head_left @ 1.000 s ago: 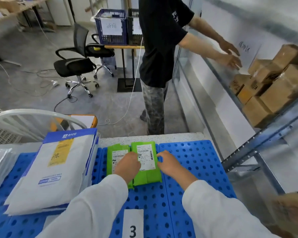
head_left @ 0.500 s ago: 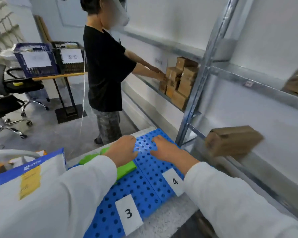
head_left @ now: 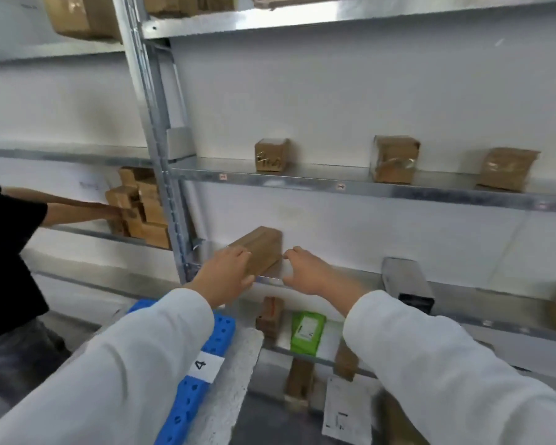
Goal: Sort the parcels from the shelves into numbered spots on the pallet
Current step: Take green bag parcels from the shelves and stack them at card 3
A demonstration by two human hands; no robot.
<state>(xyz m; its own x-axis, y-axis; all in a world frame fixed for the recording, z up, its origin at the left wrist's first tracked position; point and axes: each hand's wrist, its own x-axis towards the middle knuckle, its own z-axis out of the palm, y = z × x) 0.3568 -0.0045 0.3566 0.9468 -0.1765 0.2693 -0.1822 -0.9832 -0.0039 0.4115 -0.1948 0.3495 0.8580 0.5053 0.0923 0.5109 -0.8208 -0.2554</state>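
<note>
One blurred brown parcel [head_left: 261,248], left hand [head_left: 228,275] over its near corner, grip unclear, right hand [head_left: 305,272] spread open alongside

The left hand [head_left: 230,273] and right hand [head_left: 305,272] have been lifted off the pallet [head_left: 190,396] and brought to either side of a brown box [head_left: 261,247] on the shelf [head_left: 463,292].

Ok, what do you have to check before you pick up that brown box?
1. Left hand on the brown box: ok, it lies over the near left corner.
2. Right hand holding it: not ok, open beside its right end.
3. Room round the box: ok, the grey parcel lies apart.
4. Other person's arm out of the way: ok, it is in the next bay.
5. Spot by label 4 on the blue pallet free: cannot tell, a sleeve hides it.
</note>
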